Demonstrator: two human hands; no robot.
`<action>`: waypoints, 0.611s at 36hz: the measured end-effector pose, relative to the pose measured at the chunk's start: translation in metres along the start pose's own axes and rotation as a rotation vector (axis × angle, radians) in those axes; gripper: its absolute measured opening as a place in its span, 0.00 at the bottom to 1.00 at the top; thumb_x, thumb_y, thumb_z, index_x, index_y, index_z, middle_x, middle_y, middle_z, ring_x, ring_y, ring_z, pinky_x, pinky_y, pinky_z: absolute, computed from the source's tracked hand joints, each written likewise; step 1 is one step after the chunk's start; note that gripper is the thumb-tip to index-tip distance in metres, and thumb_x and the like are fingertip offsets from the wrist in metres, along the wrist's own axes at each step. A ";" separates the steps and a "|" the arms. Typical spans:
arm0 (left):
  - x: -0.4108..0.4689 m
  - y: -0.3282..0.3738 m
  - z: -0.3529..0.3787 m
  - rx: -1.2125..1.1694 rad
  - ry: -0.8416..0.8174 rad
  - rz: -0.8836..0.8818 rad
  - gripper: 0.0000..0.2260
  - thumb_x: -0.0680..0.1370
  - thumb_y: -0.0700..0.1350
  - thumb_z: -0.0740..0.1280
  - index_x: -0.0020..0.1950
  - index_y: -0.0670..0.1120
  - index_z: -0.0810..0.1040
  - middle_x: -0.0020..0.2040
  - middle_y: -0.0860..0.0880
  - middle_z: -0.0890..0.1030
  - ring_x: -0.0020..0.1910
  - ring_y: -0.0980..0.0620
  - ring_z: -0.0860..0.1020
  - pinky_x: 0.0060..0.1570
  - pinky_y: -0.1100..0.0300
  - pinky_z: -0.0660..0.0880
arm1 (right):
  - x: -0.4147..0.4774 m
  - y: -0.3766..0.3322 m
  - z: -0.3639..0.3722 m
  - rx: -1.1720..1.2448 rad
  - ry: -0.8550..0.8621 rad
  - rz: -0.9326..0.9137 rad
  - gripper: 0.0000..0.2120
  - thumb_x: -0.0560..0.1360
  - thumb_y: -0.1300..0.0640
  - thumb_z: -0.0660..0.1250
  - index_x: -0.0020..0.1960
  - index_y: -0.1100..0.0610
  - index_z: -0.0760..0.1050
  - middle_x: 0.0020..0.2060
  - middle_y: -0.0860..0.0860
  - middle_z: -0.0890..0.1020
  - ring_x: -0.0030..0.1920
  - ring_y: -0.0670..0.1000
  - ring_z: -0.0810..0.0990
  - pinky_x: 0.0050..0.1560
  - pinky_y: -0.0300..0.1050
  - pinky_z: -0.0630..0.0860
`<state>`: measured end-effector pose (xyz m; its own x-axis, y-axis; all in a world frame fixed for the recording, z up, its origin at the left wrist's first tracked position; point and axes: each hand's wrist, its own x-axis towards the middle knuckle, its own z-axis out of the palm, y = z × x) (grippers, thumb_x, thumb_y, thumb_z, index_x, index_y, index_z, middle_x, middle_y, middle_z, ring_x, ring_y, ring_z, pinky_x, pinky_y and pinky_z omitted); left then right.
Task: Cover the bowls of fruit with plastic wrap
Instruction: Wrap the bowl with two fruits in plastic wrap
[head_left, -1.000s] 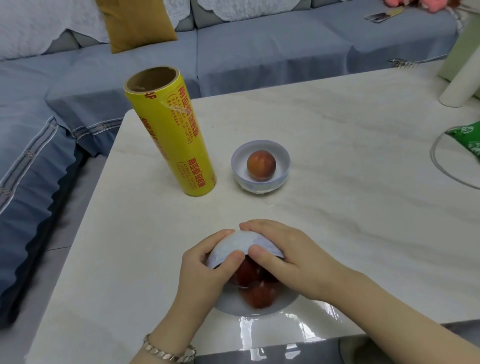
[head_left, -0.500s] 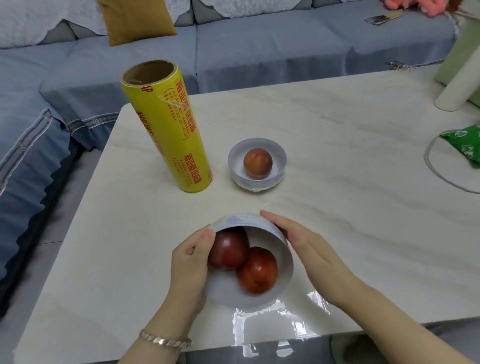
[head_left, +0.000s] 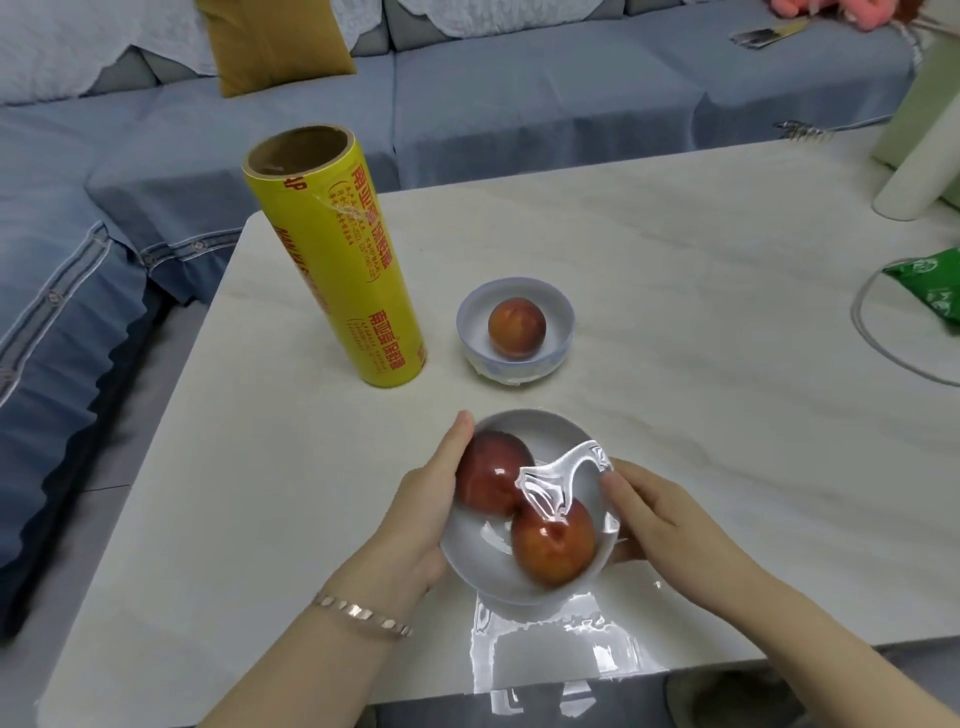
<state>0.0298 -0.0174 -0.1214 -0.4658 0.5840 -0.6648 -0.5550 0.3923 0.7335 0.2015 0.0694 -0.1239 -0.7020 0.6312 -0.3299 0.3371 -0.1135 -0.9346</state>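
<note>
A white bowl (head_left: 550, 431) with two red fruits (head_left: 553, 543) sits near the table's front edge on a sheet of clear plastic wrap (head_left: 545, 654). My left hand (head_left: 415, 514) cups the bowl's left side, its fingers along the rim. At the bowl's right side, my right hand (head_left: 670, 525) pinches a bunched strip of wrap (head_left: 550, 483) that stretches over the fruit. A smaller bowl (head_left: 514, 291) with one fruit (head_left: 517, 327) stands further back, wrap clinging round its base. The yellow wrap roll (head_left: 337, 260) stands upright to its left.
The pale marble table (head_left: 675, 312) has a blue sofa (head_left: 519, 104) behind and to its left. A green packet (head_left: 930, 286) and a grey cable loop (head_left: 872, 338) lie at the right edge. A white cylinder (head_left: 914, 176) stands at the back right.
The near bowl was tipped on its side with my hands over it; now it sits upright. My hands have shifted to its sides, and a strip of wrap lies across the fruit.
</note>
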 end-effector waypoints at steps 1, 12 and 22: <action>0.003 0.002 0.003 0.030 -0.013 -0.001 0.24 0.70 0.63 0.67 0.51 0.44 0.83 0.47 0.43 0.85 0.49 0.45 0.83 0.58 0.49 0.76 | -0.001 0.000 -0.002 0.011 0.026 0.010 0.14 0.79 0.53 0.54 0.49 0.55 0.78 0.39 0.55 0.83 0.39 0.50 0.83 0.41 0.47 0.82; 0.017 0.020 0.030 0.461 -0.013 0.159 0.15 0.79 0.57 0.57 0.52 0.47 0.75 0.53 0.45 0.79 0.49 0.48 0.80 0.46 0.56 0.72 | 0.025 0.013 -0.040 0.233 0.524 0.123 0.19 0.79 0.55 0.54 0.43 0.71 0.74 0.39 0.67 0.82 0.36 0.60 0.84 0.40 0.53 0.82; 0.011 0.009 0.000 0.563 0.037 0.184 0.07 0.77 0.44 0.64 0.42 0.43 0.78 0.43 0.46 0.81 0.38 0.51 0.79 0.36 0.64 0.71 | 0.102 -0.001 -0.056 0.290 0.825 0.164 0.15 0.79 0.53 0.51 0.44 0.62 0.70 0.45 0.64 0.79 0.36 0.56 0.84 0.18 0.29 0.67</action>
<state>0.0201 -0.0073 -0.1218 -0.5489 0.6570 -0.5167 -0.0162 0.6097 0.7925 0.1650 0.1769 -0.1490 0.0545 0.9289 -0.3662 0.1425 -0.3703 -0.9179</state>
